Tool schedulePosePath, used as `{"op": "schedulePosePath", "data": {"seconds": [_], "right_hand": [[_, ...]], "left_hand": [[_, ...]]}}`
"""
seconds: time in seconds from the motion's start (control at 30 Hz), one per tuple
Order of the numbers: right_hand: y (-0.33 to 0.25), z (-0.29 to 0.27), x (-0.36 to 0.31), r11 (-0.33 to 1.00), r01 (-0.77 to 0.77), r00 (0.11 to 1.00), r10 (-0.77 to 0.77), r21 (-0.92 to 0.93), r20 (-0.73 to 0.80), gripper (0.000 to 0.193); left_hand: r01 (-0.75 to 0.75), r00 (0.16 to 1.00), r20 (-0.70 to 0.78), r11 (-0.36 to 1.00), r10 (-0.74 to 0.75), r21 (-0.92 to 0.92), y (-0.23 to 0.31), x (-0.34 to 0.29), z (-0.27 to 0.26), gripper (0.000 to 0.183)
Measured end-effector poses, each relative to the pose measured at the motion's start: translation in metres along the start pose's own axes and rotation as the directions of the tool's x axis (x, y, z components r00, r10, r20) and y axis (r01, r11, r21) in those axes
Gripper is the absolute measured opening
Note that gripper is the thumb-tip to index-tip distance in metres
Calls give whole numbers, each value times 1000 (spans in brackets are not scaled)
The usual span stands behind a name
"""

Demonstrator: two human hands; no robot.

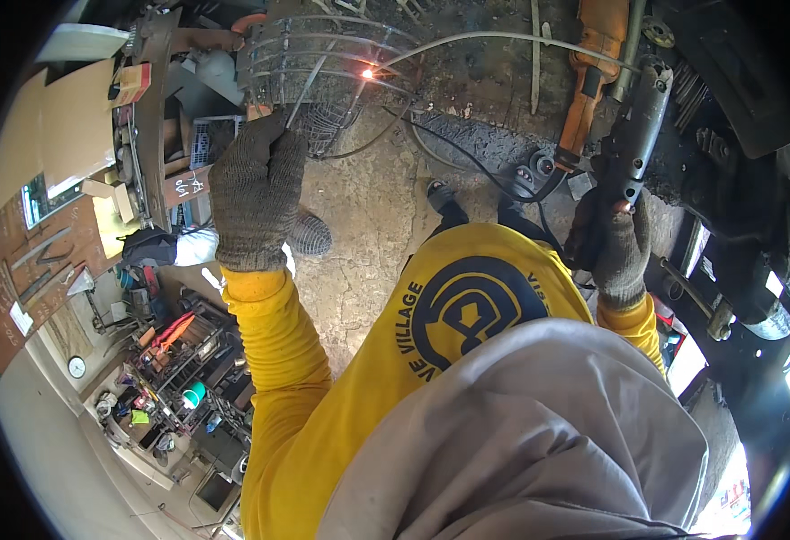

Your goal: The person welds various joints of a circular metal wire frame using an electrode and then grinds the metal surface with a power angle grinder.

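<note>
My left hand (260,196), in a dark knit glove, is closed around the lower end of a thin metal rod (309,83). The rod reaches up to a curved frame of metal bars (273,61) at the top of the view. My right hand (615,247), gloved too, grips a grey tubular welding electrode holder (651,126). From the holder's far end a long, bent welding rod (494,36) arcs left to the frame. Orange-white light glows at the rod's tip against a bar. Part of my right hand lies in shadow.
An orange power tool (588,85) lies left of the electrode holder, beside a dark cable (476,162). A dark work surface (480,76) spans the top. Cardboard (76,121) and a cluttered tool rack (188,378) stand left. Dark machinery (746,216) is at right.
</note>
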State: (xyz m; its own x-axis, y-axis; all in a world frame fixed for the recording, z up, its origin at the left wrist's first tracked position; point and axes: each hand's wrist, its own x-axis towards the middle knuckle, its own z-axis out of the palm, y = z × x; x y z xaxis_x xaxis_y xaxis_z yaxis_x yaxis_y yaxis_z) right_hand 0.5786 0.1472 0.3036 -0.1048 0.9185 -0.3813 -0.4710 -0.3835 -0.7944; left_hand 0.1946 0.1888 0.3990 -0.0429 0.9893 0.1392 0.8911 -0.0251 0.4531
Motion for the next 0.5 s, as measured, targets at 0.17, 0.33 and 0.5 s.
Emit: {"op": "schedulePosePath", "data": {"seconds": [0.17,0.33,0.5], "right_hand": [[0,-2,0,1000,-4,1000,4,-10,7,54],[-6,7,-1,999,-16,999,15,-37,-33,66],[3,-6,0,968,111,993,-118,-225,-17,52]], "left_hand": [[-27,999,-22,1000,27,-12,-5,-1,4,24],[-126,991,-30,978,132,166,-8,-5,0,24],[-121,991,-47,989,125,82,-13,-7,0,25]]}}
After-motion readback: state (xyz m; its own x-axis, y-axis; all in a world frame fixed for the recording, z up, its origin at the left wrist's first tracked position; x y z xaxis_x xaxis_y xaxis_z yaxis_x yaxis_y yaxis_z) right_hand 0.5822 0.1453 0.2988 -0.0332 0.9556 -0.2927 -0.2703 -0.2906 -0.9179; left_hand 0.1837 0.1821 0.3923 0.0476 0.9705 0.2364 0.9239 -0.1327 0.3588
